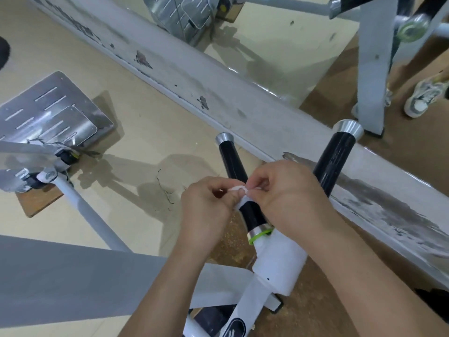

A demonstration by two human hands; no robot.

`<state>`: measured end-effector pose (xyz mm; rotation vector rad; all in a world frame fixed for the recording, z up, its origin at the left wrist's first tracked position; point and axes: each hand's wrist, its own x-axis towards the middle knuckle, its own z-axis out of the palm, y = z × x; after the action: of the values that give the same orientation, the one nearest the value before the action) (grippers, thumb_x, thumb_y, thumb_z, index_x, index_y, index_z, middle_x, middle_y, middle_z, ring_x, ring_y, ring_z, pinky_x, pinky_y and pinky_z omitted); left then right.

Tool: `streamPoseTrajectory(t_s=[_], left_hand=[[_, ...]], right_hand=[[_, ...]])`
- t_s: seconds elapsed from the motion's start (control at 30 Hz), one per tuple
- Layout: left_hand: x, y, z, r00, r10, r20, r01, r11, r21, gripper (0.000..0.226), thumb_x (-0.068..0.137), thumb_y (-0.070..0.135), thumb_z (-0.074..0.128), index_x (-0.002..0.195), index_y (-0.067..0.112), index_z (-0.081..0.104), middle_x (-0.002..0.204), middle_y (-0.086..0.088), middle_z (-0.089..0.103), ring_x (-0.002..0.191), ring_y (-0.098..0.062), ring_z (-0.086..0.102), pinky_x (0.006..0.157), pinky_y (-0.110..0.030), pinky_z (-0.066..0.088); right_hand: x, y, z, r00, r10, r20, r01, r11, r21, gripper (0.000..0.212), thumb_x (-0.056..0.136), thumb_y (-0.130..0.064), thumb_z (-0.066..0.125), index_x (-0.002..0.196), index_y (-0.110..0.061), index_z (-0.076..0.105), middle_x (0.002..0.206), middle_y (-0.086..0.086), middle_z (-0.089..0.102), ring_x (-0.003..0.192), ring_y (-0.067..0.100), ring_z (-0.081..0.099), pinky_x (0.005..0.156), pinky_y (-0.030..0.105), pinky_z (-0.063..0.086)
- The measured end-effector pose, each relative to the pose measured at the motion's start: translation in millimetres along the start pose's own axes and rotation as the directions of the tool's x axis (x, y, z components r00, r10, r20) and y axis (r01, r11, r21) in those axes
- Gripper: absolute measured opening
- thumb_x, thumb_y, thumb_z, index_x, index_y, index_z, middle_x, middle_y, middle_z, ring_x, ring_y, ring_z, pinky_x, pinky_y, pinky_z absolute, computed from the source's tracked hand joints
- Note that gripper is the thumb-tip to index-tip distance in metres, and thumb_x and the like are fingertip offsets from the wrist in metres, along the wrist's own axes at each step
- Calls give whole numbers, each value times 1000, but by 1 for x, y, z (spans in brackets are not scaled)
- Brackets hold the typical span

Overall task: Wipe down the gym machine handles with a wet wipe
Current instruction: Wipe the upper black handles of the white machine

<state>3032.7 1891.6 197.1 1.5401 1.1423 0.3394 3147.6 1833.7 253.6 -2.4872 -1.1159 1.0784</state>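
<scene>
Pinching the wet wipe [239,189] between curled fingertips, your left grip [206,207] and right grip [291,198] meet over the near black handle [232,164], each closed on one end of the twisted white strip. The wipe lies across that handle about midway along it, above the green ring [258,235] at its base. A second black handle [336,159] stands apart to the right, and neither grip touches it.
</scene>
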Motion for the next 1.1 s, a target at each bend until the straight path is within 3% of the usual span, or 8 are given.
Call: streamPoseTrajectory(t_s=[0.07,0.2,0.37,0.57,0.73,0.83,1.0,1.1], left_hand=[[4,-3,0,1000,-7,-30,5,998,-59,16,86,13,68,83,28,75,77,6,73,71,-12,68,68,-33,56],[1,-7,-13,976,-3,216,33,990,-139,31,83,11,71,107,30,72,97,10,73,86,-9,67,77,-20,53],[17,-3,-1,998,-43,52,49,992,-120,13,73,14,80,70,25,74,56,14,65,54,1,56,55,-14,43],[34,-4,6,996,-21,-88,17,999,-44,11,78,20,75,75,30,71,78,7,71,70,-14,66,70,-34,55],[30,-3,-6,992,92,84,-103,985,141,21,76,28,78,94,37,74,89,13,66,79,-5,62,71,-20,49],[42,-1,-3,996,72,49,-76,992,99,13,72,22,81,81,31,77,77,11,69,72,-4,61,65,-19,45],[69,-6,6,986,52,-159,-40,996,74,16,73,21,80,68,34,72,74,7,68,70,-3,60,66,-17,43],[66,-9,-1,1000,-14,-18,12,997,-82,12,71,17,81,70,28,76,75,2,71,64,-5,59,64,-24,44]], right_hand=[[11,-1,7,994,-7,-113,22,991,133,5,86,-21,67,85,-22,71,94,3,72,90,20,66,83,36,53],[18,3,22,984,26,-177,27,957,289,12,84,-15,67,77,-24,67,84,-2,70,81,14,66,77,30,54],[17,13,22,978,69,-199,24,903,429,26,87,-8,59,103,-25,70,86,-7,69,83,11,67,84,36,56],[24,13,20,989,74,-125,-19,921,389,32,90,-7,54,111,-28,68,106,-7,68,96,11,63,87,28,52],[34,12,9,993,118,18,-112,858,502,29,90,1,53,82,-20,72,71,-7,60,69,8,57,52,5,42],[39,12,16,993,119,-23,-89,843,531,30,88,1,52,80,-19,73,64,-5,60,60,8,55,57,14,46],[43,13,28,989,144,-47,-99,850,517,47,85,5,44,105,-33,62,90,0,65,87,18,64,87,39,54],[43,13,29,988,143,-50,-95,841,532,47,87,2,45,114,-32,59,96,-1,61,92,18,62,90,43,53]])
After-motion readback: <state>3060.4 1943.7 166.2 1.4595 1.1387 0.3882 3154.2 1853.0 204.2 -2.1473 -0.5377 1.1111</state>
